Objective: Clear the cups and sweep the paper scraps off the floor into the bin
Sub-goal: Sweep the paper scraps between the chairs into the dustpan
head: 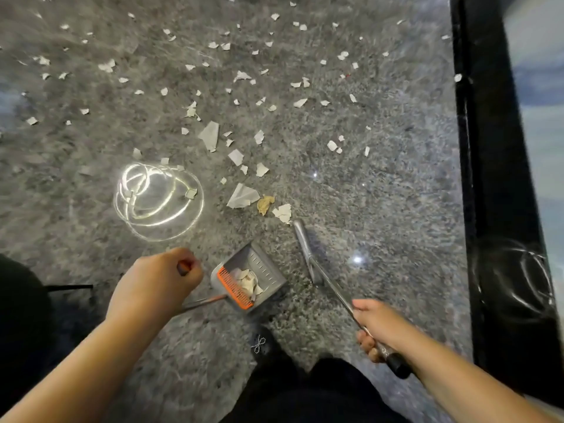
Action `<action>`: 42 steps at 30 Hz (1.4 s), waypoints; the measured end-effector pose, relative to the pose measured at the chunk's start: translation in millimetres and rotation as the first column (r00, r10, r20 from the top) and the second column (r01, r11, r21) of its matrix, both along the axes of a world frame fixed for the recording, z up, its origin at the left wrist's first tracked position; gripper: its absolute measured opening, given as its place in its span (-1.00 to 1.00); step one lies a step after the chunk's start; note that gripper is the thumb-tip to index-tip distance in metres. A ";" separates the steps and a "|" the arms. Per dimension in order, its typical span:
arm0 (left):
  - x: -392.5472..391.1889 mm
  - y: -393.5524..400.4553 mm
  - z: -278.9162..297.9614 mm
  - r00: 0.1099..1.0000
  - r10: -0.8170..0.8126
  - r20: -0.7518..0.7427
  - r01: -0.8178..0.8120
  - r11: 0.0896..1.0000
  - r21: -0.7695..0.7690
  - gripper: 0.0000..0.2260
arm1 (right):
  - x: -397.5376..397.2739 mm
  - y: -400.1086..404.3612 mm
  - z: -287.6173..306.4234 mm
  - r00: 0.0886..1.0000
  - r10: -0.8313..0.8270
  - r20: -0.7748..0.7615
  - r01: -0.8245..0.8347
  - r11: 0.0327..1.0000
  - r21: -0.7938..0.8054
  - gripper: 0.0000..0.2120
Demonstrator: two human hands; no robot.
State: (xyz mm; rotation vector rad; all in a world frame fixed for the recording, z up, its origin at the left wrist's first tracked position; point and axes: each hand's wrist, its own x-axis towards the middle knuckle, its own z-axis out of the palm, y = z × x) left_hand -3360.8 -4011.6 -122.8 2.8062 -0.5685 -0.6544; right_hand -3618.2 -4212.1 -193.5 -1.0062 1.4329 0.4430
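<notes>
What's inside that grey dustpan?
The dustpan holds a small heap of paper scraps behind its orange comb. Whatever lies under the heap is hidden.

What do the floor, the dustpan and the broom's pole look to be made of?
Floor: polished speckled grey stone, likely granite; it mirrors lights.
Dustpan: looks like matte grey plastic, with an orange comb.
Pole: shiny silver, probably metal, with a black end grip.
</notes>
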 end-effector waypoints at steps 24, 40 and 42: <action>56.3 35.4 21.0 0.996 0.010 0.091 -0.002 0.996 -0.084 -0.90 | 72.3 75.3 -58.2 0.875 -0.483 0.038 0.469 0.865 0.178 -0.70; 210.2 48.9 4.7 0.994 -0.006 0.110 0.012 0.999 -0.047 -0.94 | 277.5 30.2 -43.1 0.904 -0.401 0.145 0.375 0.910 0.178 -0.65; 223.6 49.2 2.9 0.993 0.012 0.116 -0.006 0.999 -0.052 -0.94 | 281.2 25.3 -40.4 0.931 -0.329 0.160 0.314 0.943 0.114 -0.63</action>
